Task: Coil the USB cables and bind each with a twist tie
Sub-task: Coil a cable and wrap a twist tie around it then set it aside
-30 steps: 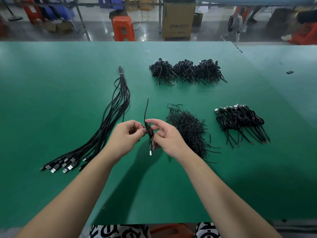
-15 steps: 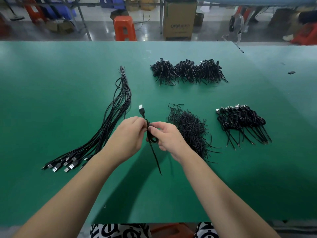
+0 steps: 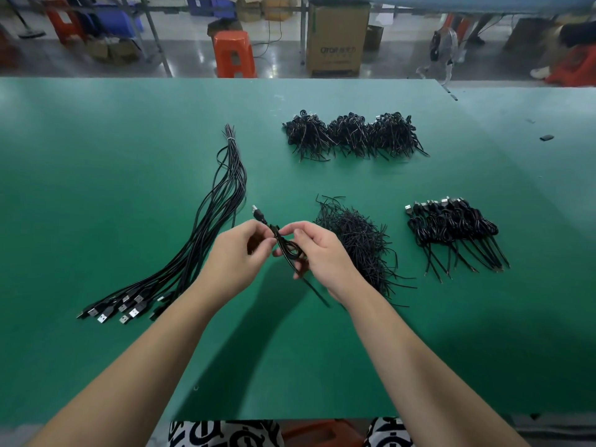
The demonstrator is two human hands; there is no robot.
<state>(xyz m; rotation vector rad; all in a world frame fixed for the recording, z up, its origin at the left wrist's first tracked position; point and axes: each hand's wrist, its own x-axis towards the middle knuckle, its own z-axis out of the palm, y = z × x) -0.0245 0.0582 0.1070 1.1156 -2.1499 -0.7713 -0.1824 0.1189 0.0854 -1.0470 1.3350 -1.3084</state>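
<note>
A small coiled black USB cable (image 3: 288,250) hangs above the green table (image 3: 96,188) between both hands. Its plug (image 3: 258,213) sticks up and to the left, and its loose tail (image 3: 314,290) trails down to the right. My left hand (image 3: 237,256) pinches the coil near the top. My right hand (image 3: 322,253) grips the coil from the right, with fingers curled round the loops. I cannot tell whether a twist tie is on it. A loose pile of black twist ties (image 3: 358,240) lies just right of my right hand.
A long bundle of uncoiled USB cables (image 3: 206,233) lies left of my hands, plugs toward me. Coiled cables (image 3: 451,227) sit at the right, and three heaps of them (image 3: 351,133) at the back. A small dark object (image 3: 546,137) lies far right.
The coil was flipped end for end a second ago: the plug went from pointing down to pointing up-left. Since half a second ago the hands have shifted only slightly.
</note>
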